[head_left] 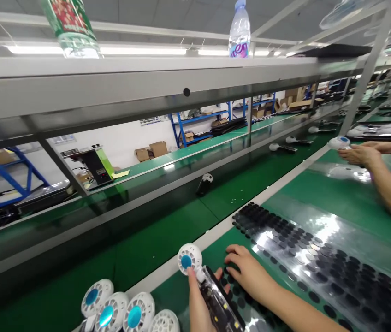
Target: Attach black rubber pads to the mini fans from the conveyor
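The left hand (199, 299) is closed in a grip; the right hand (249, 272) lies palm-down, fingers spread.

Very little is readable here. The label on the plastic drink bottle (239, 46) standing on the overhead shelf (147, 67) is showing large rounded letters, perhaps ending in "en", but the curve is cutting the word off. The label on the green bottle (69, 20) is showing print too blurred to read, and the small panel on the black benchtop machine (100, 174) is showing nothing legible.
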A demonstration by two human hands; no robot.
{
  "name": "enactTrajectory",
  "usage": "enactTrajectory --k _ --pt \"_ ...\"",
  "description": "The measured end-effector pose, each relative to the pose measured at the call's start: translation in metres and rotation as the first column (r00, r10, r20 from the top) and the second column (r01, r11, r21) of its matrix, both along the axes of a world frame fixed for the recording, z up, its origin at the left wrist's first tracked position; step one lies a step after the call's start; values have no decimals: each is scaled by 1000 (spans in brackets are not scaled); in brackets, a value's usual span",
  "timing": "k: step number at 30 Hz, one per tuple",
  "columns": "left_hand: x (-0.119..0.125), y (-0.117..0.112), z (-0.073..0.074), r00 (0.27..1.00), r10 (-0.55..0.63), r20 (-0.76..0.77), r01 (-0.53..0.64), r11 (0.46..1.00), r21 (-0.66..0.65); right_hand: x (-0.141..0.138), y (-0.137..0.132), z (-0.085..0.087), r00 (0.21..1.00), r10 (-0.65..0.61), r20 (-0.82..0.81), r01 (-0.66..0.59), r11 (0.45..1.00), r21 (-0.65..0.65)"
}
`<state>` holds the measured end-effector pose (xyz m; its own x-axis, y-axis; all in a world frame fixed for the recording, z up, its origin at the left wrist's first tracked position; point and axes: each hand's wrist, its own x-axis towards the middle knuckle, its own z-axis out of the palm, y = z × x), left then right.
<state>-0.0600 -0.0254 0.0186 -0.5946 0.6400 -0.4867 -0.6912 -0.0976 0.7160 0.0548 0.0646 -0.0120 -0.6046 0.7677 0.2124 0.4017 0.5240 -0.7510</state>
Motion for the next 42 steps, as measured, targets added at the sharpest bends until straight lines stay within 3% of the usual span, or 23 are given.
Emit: enactTrajectory --k 6,16,25,28,32,42 --pt "15 -4 -14 995 -95 38 96 995 -25 0 -3 2 997 35 71 -31 998 -52" --pt "20 -11 -7 990 -137 -37 135 990 -50 5 -2 11 993 113 22 -106 973 -206" --pt "21 -7 -12 972 -138 -188 117 986 -115 19 -6 52 972 231 -52 -233 896 -378" --pt "21 -9 -14 927 -166 -336 116 980 -163 16 -20 62 958 279 -64 -278 851 -445" --pt "21 -13 -12 793 -306 -527 208 949 -237 12 -33 66 963 266 -43 -255 850 -461" --pt "20 -13 -16 777 -343 -528 225 934 -276 12 -40 61 960 279 3 -253 876 -411"
